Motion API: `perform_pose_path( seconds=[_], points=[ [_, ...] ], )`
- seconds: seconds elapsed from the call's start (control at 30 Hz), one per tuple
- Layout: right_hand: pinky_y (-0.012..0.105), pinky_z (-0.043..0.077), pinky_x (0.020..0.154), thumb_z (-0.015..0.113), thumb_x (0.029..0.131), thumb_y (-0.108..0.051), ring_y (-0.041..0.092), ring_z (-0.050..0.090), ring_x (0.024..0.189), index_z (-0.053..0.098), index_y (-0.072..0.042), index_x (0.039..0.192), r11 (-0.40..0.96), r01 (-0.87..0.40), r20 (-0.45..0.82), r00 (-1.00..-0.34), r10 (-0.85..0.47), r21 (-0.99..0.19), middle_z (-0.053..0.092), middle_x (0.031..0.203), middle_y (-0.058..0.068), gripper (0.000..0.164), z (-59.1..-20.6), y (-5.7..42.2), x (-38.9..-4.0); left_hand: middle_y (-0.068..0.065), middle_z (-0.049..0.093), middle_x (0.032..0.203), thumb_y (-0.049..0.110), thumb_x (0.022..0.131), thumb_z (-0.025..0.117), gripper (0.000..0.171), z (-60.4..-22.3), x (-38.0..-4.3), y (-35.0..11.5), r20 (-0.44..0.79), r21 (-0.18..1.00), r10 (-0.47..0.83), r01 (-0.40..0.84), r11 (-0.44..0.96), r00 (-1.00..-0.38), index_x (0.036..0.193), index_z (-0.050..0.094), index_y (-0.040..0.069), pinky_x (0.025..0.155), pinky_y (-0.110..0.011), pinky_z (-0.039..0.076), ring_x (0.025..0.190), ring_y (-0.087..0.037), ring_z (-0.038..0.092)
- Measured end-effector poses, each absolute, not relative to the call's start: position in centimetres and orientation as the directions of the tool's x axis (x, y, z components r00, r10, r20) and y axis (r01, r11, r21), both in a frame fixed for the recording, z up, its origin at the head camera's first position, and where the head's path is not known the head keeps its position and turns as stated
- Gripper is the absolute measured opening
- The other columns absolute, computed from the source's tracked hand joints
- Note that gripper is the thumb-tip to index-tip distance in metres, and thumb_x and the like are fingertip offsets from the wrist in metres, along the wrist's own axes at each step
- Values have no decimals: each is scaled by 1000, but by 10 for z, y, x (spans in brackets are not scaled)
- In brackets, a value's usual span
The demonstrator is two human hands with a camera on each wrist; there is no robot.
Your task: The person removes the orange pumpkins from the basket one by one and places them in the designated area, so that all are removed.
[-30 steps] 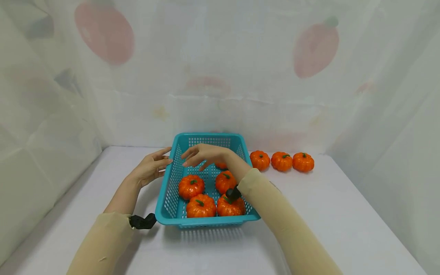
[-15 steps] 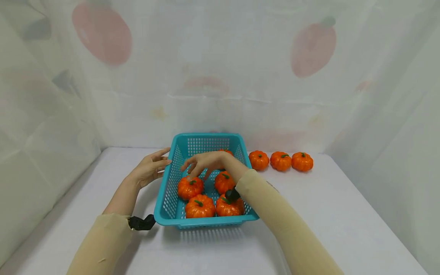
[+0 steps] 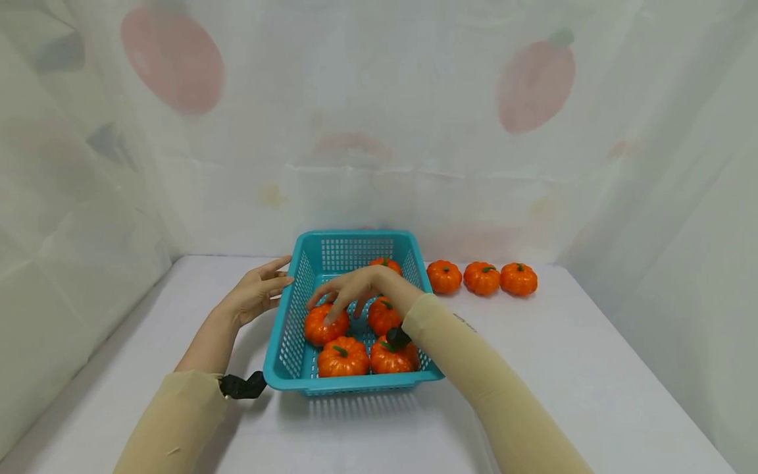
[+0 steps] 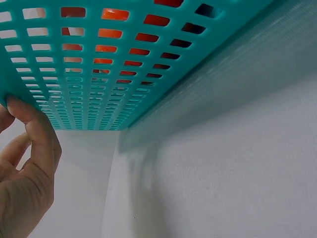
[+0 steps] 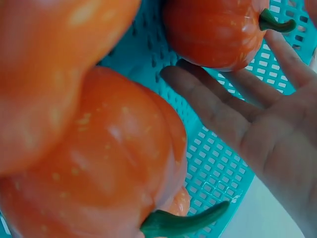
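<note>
A teal plastic basket [image 3: 355,382] stands in the middle of the table with several small orange pumpkins in it. My left hand [image 3: 253,294] is at its left side, fingertips touching the outside of the rim; the left wrist view shows bent fingers [image 4: 42,134] against the basket's edge. Over the left pumpkin [image 3: 320,334] in the basket reaches my right hand [image 3: 355,288]. Its fingers [image 5: 208,101] extend alongside that pumpkin in the right wrist view, without a visible grip. Contact there is hard to tell. Nearer the front lies another pumpkin [image 3: 343,359].
To the right of the basket, three pumpkins sit in a row by the back curtain: one near the basket [image 3: 444,277], a middle pumpkin [image 3: 482,279] and an outer pumpkin [image 3: 518,280]. White curtains [image 3: 367,131] enclose the table [image 3: 562,368] at the back and sides.
My right hand has lowered from above the basket onto the left pumpkin, uncovering the pumpkin at the back right of the basket. My left hand has stayed at the rim.
</note>
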State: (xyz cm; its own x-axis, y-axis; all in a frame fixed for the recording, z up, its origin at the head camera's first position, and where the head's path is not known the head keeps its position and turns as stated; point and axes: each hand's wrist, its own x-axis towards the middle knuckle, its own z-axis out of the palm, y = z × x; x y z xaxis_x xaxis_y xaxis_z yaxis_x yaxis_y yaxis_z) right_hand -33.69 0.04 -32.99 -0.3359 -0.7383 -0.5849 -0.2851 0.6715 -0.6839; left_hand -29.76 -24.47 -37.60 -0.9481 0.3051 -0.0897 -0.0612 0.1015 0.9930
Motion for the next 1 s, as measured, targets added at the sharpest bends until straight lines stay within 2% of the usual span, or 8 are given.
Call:
perform_pose_path(
  seconds=[0.27,0.43,0.77,1.0],
  points=[
    [47,49,106,61,98,-16,26,36,145,46,-26,146,663,-256,-569,-357,-741,-703,29,161,7,52,-332,0,-336,-5,46,127,24,101,58,77,-375,-298,-243,-91,993,307,-61,105,-947,161,10,18,88,-22,56,101,-4,65],
    [41,52,100,63,95,-16,22,44,135,50,-29,142,670,-257,-564,-382,-732,-696,31,159,1,50,-332,0,-336,-4,46,125,24,100,58,77,-375,-297,-242,-89,992,305,-59,108,-948,160,10,17,88,-21,55,100,-3,65],
    [42,52,100,66,93,-22,18,51,129,50,-32,142,673,-255,-558,-400,-727,-694,34,158,-2,52,-329,-1,-334,-8,43,131,25,100,59,76,-374,-296,-243,-92,992,291,-63,107,-952,160,13,18,87,-22,56,97,-2,66],
    [44,56,94,64,93,-21,20,47,132,52,-32,142,665,-218,-550,-411,-726,-715,31,160,-3,51,-327,1,-335,-6,45,128,24,100,58,76,-374,-295,-243,-88,993,294,-60,106,-952,160,12,17,86,-22,56,97,-2,66]
  ],
)
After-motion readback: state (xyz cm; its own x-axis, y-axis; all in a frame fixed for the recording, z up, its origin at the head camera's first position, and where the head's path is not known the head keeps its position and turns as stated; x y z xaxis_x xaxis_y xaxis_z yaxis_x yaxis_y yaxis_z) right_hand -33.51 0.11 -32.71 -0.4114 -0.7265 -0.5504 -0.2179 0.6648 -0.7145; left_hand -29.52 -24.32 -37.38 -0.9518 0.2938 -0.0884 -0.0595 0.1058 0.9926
